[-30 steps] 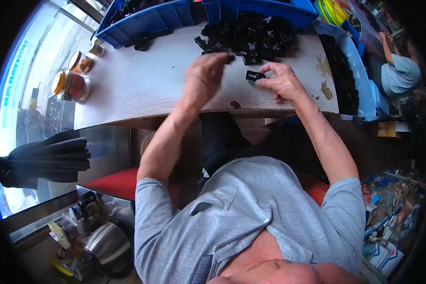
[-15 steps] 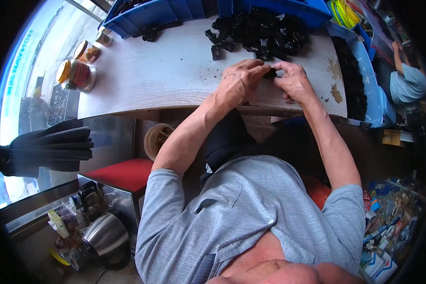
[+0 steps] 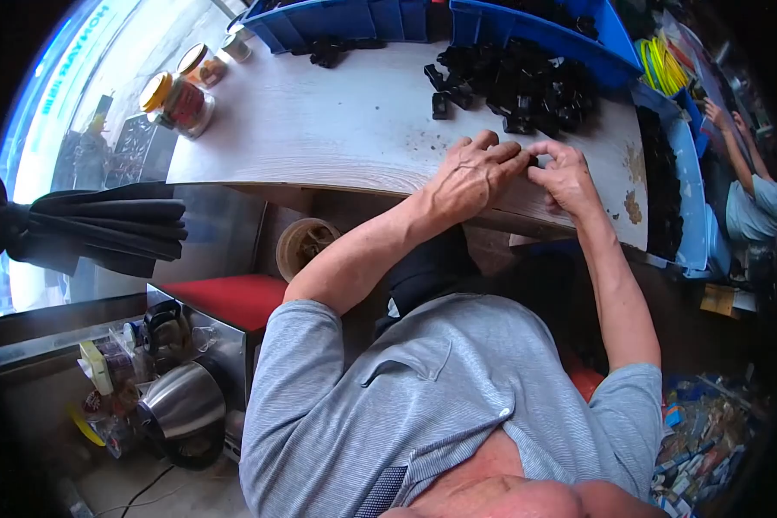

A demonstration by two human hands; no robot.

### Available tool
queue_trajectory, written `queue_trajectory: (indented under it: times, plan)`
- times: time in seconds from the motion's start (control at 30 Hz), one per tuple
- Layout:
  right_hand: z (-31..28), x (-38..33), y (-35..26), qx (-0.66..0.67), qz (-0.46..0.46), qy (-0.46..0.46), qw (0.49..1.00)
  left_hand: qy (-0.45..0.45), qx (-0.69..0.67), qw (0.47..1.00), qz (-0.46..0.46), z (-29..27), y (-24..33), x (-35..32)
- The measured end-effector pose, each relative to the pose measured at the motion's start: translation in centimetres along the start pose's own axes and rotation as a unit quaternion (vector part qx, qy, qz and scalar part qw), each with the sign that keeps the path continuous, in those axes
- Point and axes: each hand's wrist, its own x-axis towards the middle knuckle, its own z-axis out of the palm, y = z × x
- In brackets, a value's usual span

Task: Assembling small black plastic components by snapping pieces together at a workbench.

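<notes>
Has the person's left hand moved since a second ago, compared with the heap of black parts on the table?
Yes. The left hand has drawn back from the heap of black parts toward the table's near edge, and now meets the right hand.

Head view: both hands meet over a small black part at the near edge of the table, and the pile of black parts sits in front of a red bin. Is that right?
Not quite. The head view shows the bin behind the pile of black parts is blue, not red. The rest holds: left hand and right hand meet over a small black part at the table edge.
</notes>
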Motion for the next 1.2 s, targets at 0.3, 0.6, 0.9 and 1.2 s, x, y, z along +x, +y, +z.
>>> queue_trajectory:
  times: [0.3, 0.6, 0.9, 1.2]
  plan:
    - [-1.3, -1.5, -0.1, 0.087, 0.054, 0.051, 0.993, 0.359, 0.146, 0.891, -0.238, -6.2, -16.9, -1.2]
    - [-10.5, -0.6, 4.1, 0.193, 0.099, 0.304, 0.928, 0.143, 0.272, 0.893, -0.329, -6.5, -23.0, -3.4]
    - [-7.4, -0.1, 2.7, 0.186, 0.065, 0.210, 0.958, 0.163, 0.224, 0.920, -0.279, -6.1, -22.2, -2.7]
    - [-0.4, 2.0, -1.6, 0.025, 0.035, 0.073, 0.996, 0.246, -0.020, 0.968, -0.055, -2.8, -7.9, -0.5]
